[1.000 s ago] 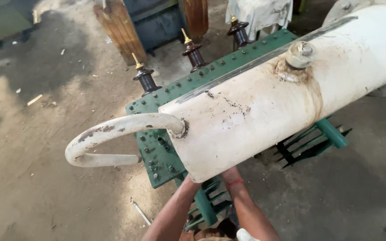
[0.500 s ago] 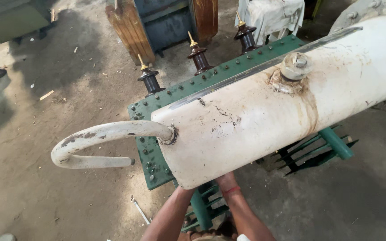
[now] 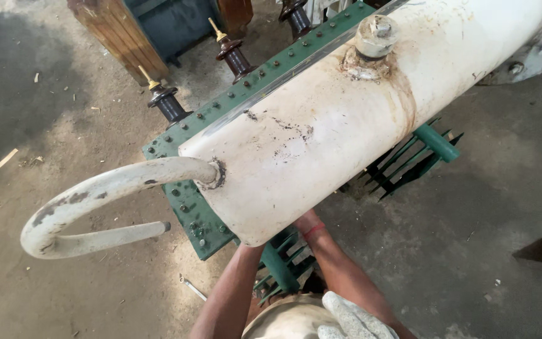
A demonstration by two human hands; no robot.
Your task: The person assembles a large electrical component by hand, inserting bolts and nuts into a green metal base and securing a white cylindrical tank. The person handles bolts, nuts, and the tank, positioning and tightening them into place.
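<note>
Head view showed a white tank lying across a green cover plate, its curved pipe bending out to the left. Both forearms reached under the tank's near end, so neither hand was visible and their grip could not be told. Brown insulators stood behind.

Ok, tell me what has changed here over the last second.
Mostly the view shifted: the white tank and its curved pipe now sit lower and further left in the picture, and the brown insulators have slid toward the top edge. Both forearms still reach under the tank's end, hands hidden. Nothing visibly taken or let go; the green lid is unchanged.
</note>
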